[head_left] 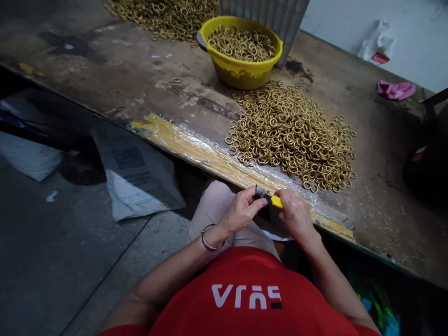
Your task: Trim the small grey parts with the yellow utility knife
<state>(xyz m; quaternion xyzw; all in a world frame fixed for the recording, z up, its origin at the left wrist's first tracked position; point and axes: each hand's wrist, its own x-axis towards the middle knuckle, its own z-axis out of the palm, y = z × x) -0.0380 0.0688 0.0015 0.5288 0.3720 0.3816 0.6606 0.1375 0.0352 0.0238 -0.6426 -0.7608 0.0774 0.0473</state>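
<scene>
The utility knife (269, 199), with its yellow handle and dark blade end, sits between both hands just off the near edge of the workbench (115, 70), at about 6 o'clock from the big heap of brass rings (293, 134). The right hand (297, 213) is closed around the yellow handle; the left hand (241, 210) pinches the dark tip between thumb and fingers. A metal bangle (210, 238) circles the left wrist.

The bench's front edge runs diagonally from 10 o'clock down to 4 o'clock, faced with a worn yellow strip (196, 147) under glossy tape. The hands hover just in front of that strip, over the person's lap, apart from the heap. Bare bench surface lies at 9 to 11 o'clock of the heap. At 12 o'clock of the heap stands a yellow basin (241, 72) filled with rings, touching the heap's far fringe. A second spread of rings (164, 16) lies at 11 o'clock and is cut off by the top border.

Whether a ring is gripped at the blade tip cannot be made out; the fingers cover it. A pink cloth (395, 89) rests near the bench's far right end. The area at 3 o'clock is dark and unreadable. Paper sheets (136, 175) lie on the floor at 9 o'clock.
</scene>
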